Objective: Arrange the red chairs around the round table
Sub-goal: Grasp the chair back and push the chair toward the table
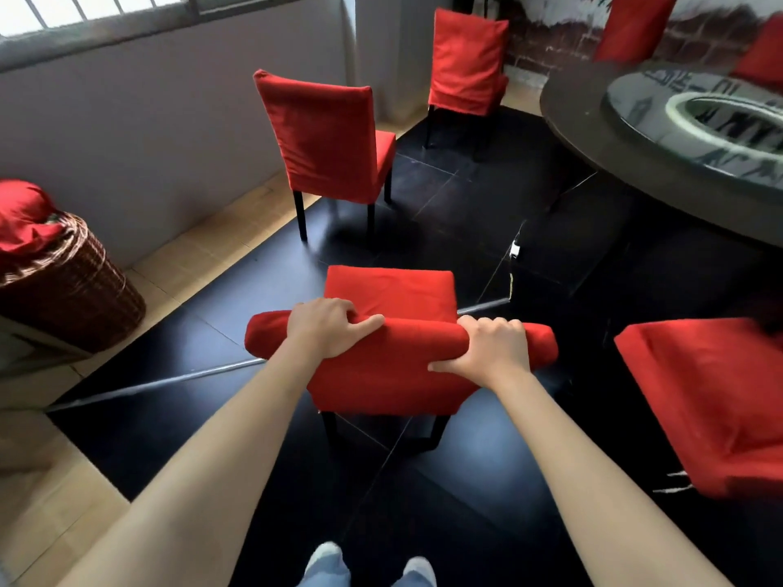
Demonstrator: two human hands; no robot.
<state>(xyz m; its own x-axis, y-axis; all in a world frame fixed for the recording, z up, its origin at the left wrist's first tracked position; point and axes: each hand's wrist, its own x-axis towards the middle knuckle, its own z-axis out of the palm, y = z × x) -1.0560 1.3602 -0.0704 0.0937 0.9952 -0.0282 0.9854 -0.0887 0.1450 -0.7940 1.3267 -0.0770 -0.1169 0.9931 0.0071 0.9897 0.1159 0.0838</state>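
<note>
Directly below me stands a red-covered chair (394, 366) seen from behind and above. My left hand (328, 326) grips the top of its backrest on the left side, and my right hand (491, 347) grips the top on the right. The round dark table (593, 133) with a glass turntable fills the upper right. A second red chair (326, 137) stands ahead by the wall, and a third red chair (466, 65) stands farther back near the table's edge. Another red chair (716, 400) is at my right, partly cut off. More red chair backs (633, 25) show behind the table.
A wicker basket (80, 290) holding red cloth stands at the left by the wall. A thin cable with a white plug (515, 247) lies on the black floor tiles between the chairs and the table. Light wooden flooring borders the wall.
</note>
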